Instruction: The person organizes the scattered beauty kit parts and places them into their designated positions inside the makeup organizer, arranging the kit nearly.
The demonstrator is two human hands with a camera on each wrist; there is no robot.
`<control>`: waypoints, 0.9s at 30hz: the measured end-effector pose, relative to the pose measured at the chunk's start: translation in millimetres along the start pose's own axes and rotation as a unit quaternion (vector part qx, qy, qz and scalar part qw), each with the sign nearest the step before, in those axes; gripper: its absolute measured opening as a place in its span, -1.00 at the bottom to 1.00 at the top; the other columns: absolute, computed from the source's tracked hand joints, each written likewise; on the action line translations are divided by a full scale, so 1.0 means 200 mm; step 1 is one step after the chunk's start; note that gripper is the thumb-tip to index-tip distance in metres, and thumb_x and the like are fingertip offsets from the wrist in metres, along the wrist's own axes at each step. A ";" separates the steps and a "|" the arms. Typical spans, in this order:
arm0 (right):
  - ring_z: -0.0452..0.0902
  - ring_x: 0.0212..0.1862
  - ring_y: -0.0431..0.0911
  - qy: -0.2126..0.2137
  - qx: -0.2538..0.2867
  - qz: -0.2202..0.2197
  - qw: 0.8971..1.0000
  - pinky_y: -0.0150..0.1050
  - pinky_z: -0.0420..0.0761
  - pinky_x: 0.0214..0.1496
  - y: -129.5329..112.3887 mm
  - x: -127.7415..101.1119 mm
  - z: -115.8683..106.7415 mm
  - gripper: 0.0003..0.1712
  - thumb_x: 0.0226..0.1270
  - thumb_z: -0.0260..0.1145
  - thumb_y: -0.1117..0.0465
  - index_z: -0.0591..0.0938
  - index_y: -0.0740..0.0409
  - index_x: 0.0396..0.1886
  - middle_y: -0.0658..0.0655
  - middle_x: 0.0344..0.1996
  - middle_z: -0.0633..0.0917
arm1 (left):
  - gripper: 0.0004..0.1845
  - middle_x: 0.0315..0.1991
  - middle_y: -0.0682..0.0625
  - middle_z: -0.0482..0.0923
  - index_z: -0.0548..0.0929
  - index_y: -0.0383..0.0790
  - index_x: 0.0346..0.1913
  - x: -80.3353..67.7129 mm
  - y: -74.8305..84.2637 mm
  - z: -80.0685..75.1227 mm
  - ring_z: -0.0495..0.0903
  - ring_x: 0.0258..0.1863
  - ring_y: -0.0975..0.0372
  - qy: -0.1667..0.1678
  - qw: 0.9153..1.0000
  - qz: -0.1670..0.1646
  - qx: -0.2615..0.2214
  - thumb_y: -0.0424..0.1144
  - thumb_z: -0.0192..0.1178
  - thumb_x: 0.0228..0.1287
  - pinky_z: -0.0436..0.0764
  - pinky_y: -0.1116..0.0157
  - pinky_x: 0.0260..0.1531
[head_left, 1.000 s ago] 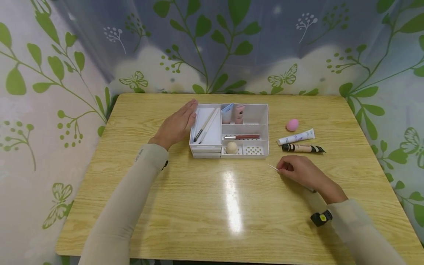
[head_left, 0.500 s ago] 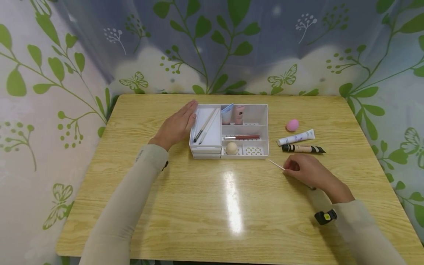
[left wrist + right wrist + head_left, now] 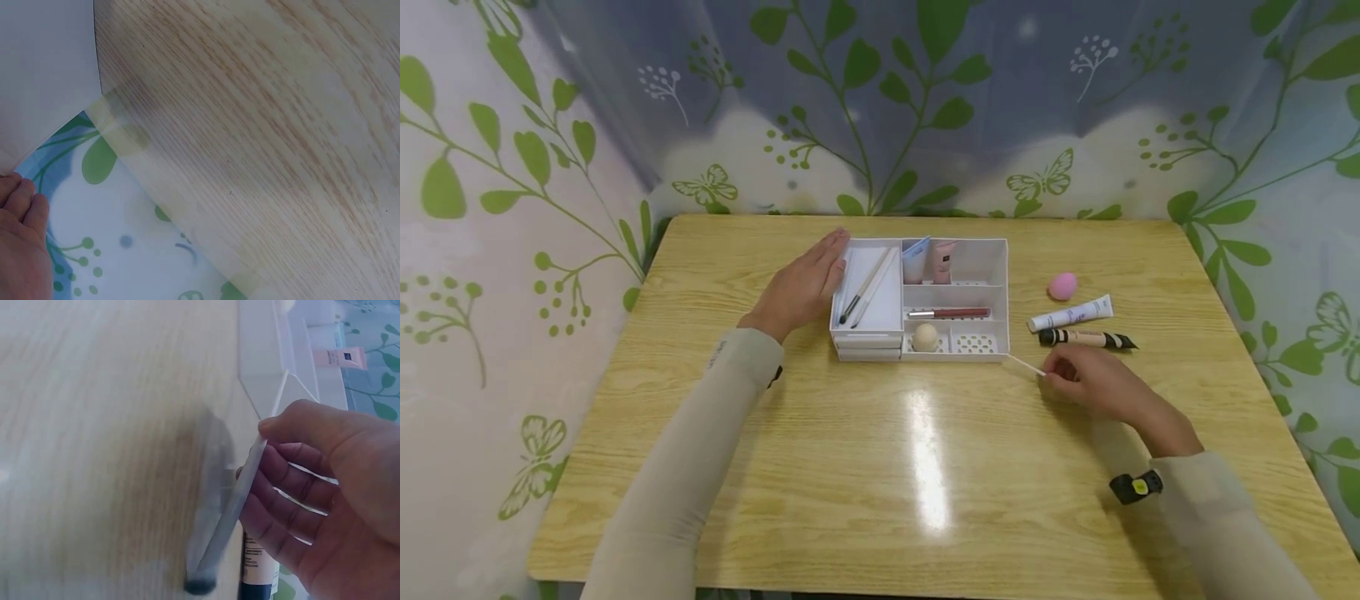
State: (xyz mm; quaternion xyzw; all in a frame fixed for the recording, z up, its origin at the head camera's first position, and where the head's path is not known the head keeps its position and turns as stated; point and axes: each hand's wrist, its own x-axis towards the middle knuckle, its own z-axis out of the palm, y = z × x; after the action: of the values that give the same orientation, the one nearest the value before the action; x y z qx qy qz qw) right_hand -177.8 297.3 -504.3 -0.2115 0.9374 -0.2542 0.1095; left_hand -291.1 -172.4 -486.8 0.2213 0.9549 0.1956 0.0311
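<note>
Right hand (image 3: 1101, 385) pinching a thin white-handled brush (image 3: 240, 494), fingers curled round the shaft, pale tip (image 3: 1021, 363) angled toward the front right corner of the white organizer (image 3: 992, 287), low over the table (image 3: 925, 467). Left hand (image 3: 801, 282) flat, fingers straight, pressed against the organizer's left wall. Just beyond the right hand: black-capped tube (image 3: 1086, 337), white tube (image 3: 1070, 312), pink sponge (image 3: 1062, 285).

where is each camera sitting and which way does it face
Head: above, facing forward and down on the table, organizer, both sleeved arms, left hand, right hand.
Left wrist: along the tabletop toward the wall; only fingertips show.
Right wrist: past the right hand pinching a thin brush.
Shared: head and right wrist show brush and organizer.
</note>
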 end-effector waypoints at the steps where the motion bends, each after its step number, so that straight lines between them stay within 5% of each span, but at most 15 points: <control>1: 0.58 -0.25 -0.21 0.003 0.002 -0.002 1.000 -0.26 0.63 -0.20 0.00 0.00 -0.01 -0.96 0.50 0.45 0.29 0.73 0.15 -0.20 0.01 -0.31 0.73 | -0.27 0.83 0.03 -0.12 -0.08 -0.06 0.82 0.00 0.00 0.00 -0.06 0.81 0.13 0.002 1.000 0.000 -0.001 0.18 -0.50 0.81 0.07 0.06 0.78; 10: 0.67 -0.14 -0.16 0.014 0.040 0.012 0.999 -0.27 0.73 -0.12 -0.01 0.00 -0.06 -0.95 0.59 0.40 0.26 0.73 0.16 -0.09 0.07 -0.19 0.77 | -0.28 0.82 0.02 -0.10 -0.06 -0.07 0.81 0.00 0.00 0.00 -0.05 0.81 0.13 0.005 1.000 0.001 -0.002 0.17 -0.49 0.82 0.09 0.05 0.78; 19: 0.63 -0.12 -0.36 0.093 0.089 0.006 0.992 -0.42 0.70 -0.09 -0.06 0.02 -0.09 -0.88 0.62 0.40 0.21 0.74 0.14 0.01 0.09 -0.14 0.81 | -0.27 0.83 0.05 -0.12 -0.06 -0.04 0.82 0.00 0.00 0.00 -0.06 0.81 0.15 -0.001 1.000 -0.010 -0.010 0.20 -0.52 0.80 0.07 0.06 0.78; 27: 0.65 -0.24 -0.27 0.122 0.166 -0.001 0.978 -0.47 0.67 -0.21 -0.11 0.06 -0.10 -0.84 0.63 0.37 0.26 0.73 0.23 0.06 0.22 -0.15 0.79 | -0.27 0.83 0.04 -0.12 -0.07 -0.05 0.82 0.00 0.00 0.00 -0.07 0.81 0.15 -0.003 1.000 -0.010 -0.006 0.19 -0.51 0.81 0.06 0.06 0.78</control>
State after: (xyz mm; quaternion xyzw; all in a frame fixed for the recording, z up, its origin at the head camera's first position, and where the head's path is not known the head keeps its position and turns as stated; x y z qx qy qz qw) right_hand -187.4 283.1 -476.3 -0.1584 0.8882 -0.4305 0.0274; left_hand -291.3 -172.0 -486.1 0.2124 0.9557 0.2003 0.0377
